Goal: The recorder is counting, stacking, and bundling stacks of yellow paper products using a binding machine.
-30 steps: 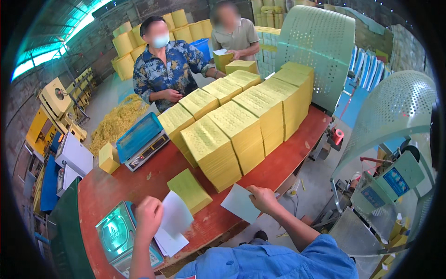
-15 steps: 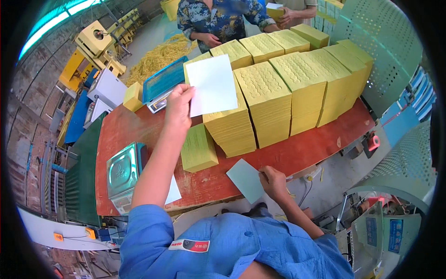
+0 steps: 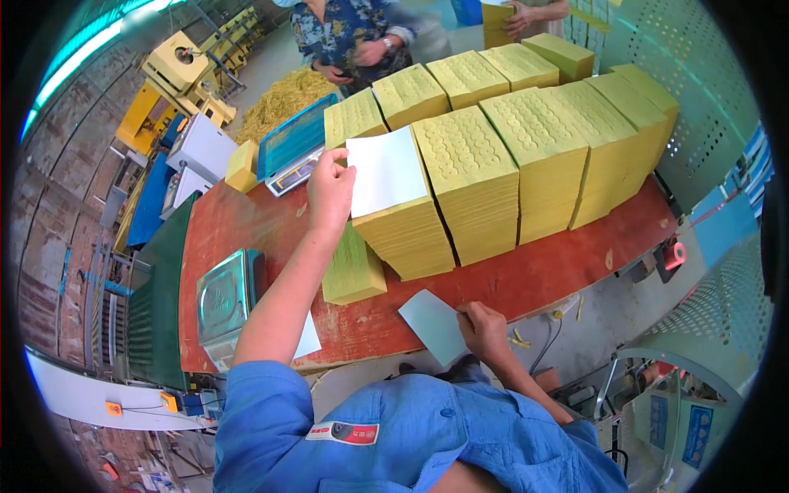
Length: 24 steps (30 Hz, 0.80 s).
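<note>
Several tall yellow paper stacks (image 3: 501, 156) crowd the red table (image 3: 246, 238). At twelve o'clock of the left hand (image 3: 329, 189) lies a white sheet (image 3: 386, 171), pinched at its corner atop one stack. Right hand (image 3: 485, 329) grips a pale blue sheet (image 3: 434, 324) at its nine o'clock, over the table edge.

Left hand (image 3: 330, 191) reaches forward (fingers pinched); right hand (image 3: 485, 331) low, closed.

Workshop: stacked yellow paper bundles (image 3: 468, 172), weighing scales (image 3: 223, 300), machines (image 3: 177, 70), brick walls.
</note>
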Available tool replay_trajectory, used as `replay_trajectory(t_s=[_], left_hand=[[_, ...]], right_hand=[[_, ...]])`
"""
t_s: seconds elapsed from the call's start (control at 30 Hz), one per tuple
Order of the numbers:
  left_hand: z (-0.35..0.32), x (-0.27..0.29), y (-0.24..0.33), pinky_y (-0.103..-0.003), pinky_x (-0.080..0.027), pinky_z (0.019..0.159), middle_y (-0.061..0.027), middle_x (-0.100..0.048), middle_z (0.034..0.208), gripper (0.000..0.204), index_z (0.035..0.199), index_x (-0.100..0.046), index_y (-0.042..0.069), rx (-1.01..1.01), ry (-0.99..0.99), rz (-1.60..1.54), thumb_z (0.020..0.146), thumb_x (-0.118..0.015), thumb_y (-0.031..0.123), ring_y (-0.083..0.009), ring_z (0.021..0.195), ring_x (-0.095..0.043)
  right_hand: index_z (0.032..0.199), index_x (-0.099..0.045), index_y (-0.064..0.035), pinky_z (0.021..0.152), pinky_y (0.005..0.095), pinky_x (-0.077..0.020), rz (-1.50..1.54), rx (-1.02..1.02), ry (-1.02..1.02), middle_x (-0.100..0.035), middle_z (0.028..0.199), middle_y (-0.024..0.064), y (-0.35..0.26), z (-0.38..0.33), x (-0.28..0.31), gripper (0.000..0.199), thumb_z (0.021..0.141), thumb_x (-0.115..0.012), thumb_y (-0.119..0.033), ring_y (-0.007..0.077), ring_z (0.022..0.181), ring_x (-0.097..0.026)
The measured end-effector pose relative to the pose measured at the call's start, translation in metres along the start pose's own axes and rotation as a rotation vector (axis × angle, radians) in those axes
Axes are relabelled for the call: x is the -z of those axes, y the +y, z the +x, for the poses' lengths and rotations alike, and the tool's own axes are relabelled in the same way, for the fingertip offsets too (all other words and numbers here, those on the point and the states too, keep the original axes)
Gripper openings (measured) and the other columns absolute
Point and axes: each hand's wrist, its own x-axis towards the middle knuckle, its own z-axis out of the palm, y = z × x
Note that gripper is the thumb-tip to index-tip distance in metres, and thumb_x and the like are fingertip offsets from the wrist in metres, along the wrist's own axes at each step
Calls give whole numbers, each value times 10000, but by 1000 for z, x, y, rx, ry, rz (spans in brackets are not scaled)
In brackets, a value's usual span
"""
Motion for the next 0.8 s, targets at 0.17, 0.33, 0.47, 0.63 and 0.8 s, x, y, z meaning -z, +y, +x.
replay_trajectory(t_s=[0.17,0.33,0.47,0.63,0.8], left_hand=[[-1,0,-3,-284,-449,591,-47,-581,664,202,1022,-639,20,-40,37,113,822,-646,46,-121,600,-540],[-7,9,13,-328,-474,617,-82,-616,725,167,961,-665,36,-69,48,321,812,-675,111,-180,642,-583],[14,8,35,-410,-491,731,-139,-650,976,173,980,-664,28,-589,116,540,846,-641,135,-324,852,-624],[41,-32,30,-382,-470,915,-172,-630,1163,317,1146,-628,10,-676,-312,574,949,-528,238,-343,1062,-598],[35,-44,4,-413,-460,940,-174,-629,1160,345,1128,-636,4,-626,-340,666,936,-488,251,-347,1089,-577]], right_hand=[[859,-605,-47,583,382,-520,-8,26,3,-637,747,133,2,0,0,74,806,-651,-23,312,667,-649],[860,-606,-47,584,383,-518,5,24,1,-633,744,132,1,-1,1,82,798,-651,-20,308,664,-648],[861,-608,-44,598,392,-518,10,20,-17,-635,757,133,3,0,1,81,793,-645,-18,312,681,-650],[857,-604,-36,597,401,-509,42,45,-57,-626,757,143,7,-3,3,92,776,-626,0,325,683,-641],[852,-596,-31,597,403,-506,90,15,-59,-624,765,146,6,-2,6,78,782,-609,0,336,691,-637]])
